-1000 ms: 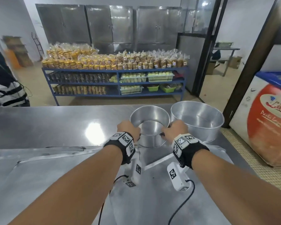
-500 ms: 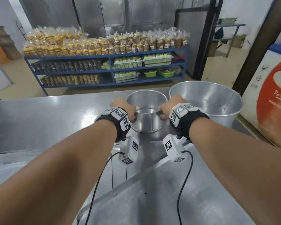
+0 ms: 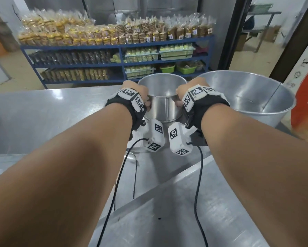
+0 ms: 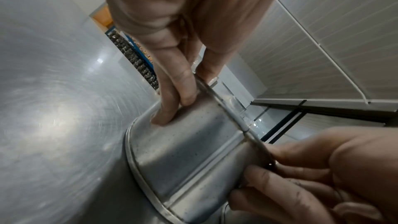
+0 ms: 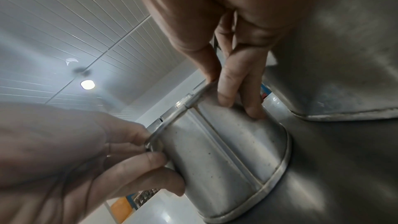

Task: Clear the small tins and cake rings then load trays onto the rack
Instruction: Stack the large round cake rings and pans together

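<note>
While both hands clamp its rolled rim from opposite sides, the small round aluminium cake tin [image 3: 161, 100] stands upright on the brushed stainless-steel table [image 3: 43, 114]. The left hand [image 3: 136, 93] pinches the rim with the thumb inside and the fingers [image 4: 172, 94] laid down the outer wall; the right hand [image 3: 189, 91] grips the far side in the same way.

From the head view only knuckles and black wrist straps show. The left wrist view reveals what that hides: fingertips pressed flat against the speckled, dull-grey wall, a raised vertical seam, and a beaded band round the base where it meets the table. The right wrist view shows the same seam from the other side, and the right fingers [image 5: 237, 91] reaching down the wall.

Just beside the tin, on its right, stands a much larger, flared aluminium pan [image 3: 247, 97], its inside smooth and bright. A flat steel tray [image 3: 167, 220] lies nearer the person. Beyond the table, a blue metal shelf [image 3: 117, 47] carries bagged biscuits.
</note>
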`<state>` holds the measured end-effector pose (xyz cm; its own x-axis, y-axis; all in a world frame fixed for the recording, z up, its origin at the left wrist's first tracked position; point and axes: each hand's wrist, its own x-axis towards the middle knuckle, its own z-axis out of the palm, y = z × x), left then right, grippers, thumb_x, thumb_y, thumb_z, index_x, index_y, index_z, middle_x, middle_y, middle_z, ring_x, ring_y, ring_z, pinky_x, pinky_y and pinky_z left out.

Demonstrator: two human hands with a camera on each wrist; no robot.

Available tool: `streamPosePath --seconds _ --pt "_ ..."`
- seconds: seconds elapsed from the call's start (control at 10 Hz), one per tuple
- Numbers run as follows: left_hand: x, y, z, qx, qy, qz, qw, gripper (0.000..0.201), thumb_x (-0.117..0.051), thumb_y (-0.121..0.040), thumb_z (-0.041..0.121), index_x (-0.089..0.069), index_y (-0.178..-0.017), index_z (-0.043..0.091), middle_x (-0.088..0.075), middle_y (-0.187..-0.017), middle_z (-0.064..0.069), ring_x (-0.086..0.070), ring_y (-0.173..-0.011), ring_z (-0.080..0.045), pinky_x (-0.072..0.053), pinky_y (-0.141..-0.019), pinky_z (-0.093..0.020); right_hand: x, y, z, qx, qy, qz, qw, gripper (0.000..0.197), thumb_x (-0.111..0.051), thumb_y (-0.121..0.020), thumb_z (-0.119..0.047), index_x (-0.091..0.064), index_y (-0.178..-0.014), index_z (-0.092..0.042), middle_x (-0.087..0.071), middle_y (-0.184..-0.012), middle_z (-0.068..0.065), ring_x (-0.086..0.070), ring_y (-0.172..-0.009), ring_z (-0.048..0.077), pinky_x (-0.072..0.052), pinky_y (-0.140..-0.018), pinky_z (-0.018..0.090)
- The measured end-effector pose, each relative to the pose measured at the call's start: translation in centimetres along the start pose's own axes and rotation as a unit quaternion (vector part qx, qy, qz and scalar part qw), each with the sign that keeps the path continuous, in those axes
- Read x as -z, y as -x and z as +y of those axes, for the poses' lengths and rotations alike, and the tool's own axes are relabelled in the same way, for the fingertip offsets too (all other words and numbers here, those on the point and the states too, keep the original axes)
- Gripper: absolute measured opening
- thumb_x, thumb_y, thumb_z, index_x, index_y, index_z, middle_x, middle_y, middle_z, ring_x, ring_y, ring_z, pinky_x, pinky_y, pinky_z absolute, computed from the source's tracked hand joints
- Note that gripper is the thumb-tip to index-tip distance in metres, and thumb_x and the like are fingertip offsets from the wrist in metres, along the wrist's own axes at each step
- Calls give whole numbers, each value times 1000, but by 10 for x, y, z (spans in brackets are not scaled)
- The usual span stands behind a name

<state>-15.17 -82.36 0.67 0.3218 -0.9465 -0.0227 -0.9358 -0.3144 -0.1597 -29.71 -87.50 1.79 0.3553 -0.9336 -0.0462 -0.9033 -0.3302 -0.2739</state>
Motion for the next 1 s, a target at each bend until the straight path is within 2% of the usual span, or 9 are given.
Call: streamPosePath --seconds 0.1,0.2,0.3,0.4,0.5,0.6,0.8,0.9,1.0 --pt "-6 -9 -1 -14 32 16 999 30 -46 -98 50 -59 -91 23 -49 -69 8 -55 -77 -20 -35 -63 -23 -7 -8 9 -21 -58 32 998 13 -53 -97 -19 -65 -101 -17 -52 -72 -3 -50 -68 19 -39 -53 21" --pt "-5 2 -4 39 197 14 980 35 -42 -101 47 -59 -102 16 -57 -79 4 -60 -87 -23 -43 -70 -25 -15 -7 12 -61 -187 75 978 35 -57 -94 -21 -56 -128 -14 -60 -113 6 -52 -87 20 -37 -35 12" --pt "-12 19 -8 79 341 0 937 38 -49 -100 38 -51 -111 2 -61 -98 -10 -62 -95 -30 -49 -80 -32 -18 -6 15 -68 -242 91 963 43 -54 -97 -32 -55 -128 -1 -59 -128 18 -59 -112 33 -45 -60 20" --pt "-14 42 -20 154 506 -6 849 40 -64 -93 20 -57 -122 -7 -66 -115 -24 -69 -98 -35 -60 -84 -45 -15 7 15 -85 -249 83 961 54 -53 -97 -43 -57 -122 5 -61 -123 23 -58 -114 38 -49 -88 36" --pt "-6 69 -42 173 535 8 827 31 -70 -88 16 -64 -112 -3 -69 -109 -25 -71 -98 -38 -60 -84 -50 -9 31 10 -83 -222 50 970 50 -59 -92 -45 -61 -104 3 -66 -108 18 -63 -105 37 -51 -75 33" --pt "7 99 -72 161 450 -9 878 27 -72 -87 21 -69 -110 8 -72 -107 -16 -72 -94 -32 -59 -86 -42 -2 60 -7 -56 -119 9 991 49 -62 -84 -59 -57 -73 -12 -64 -78 8 -66 -87 31 -51 -70 32" --pt "60 186 -111 85 265 -59 959 18 -67 -92 24 -72 -106 15 -67 -101 -6 -59 -81 -23 -46 -71 -27 20 153 -65 59 -17 -60 996 50 -66 -84 -54 -70 -99 -6 -67 -99 10 -63 -98 27 -53 -87 34" --pt "81 241 -130 59 213 -87 971 24 -68 -90 28 -74 -108 14 -72 -104 -6 -66 -91 -26 -50 -75 -30 34 209 -100 99 -22 -86 991 42 -71 -79 -49 -71 -75 -7 -68 -76 7 -65 -78 25 -55 -76 34" --pt "101 306 -148 17 173 -114 978 23 -66 -89 30 -76 -104 16 -70 -89 -2 -68 -91 -24 -55 -79 -32 47 276 -137 153 13 -107 982 46 -74 -77 -51 -77 -91 -8 -74 -89 7 -68 -85 25 -57 -79 33"
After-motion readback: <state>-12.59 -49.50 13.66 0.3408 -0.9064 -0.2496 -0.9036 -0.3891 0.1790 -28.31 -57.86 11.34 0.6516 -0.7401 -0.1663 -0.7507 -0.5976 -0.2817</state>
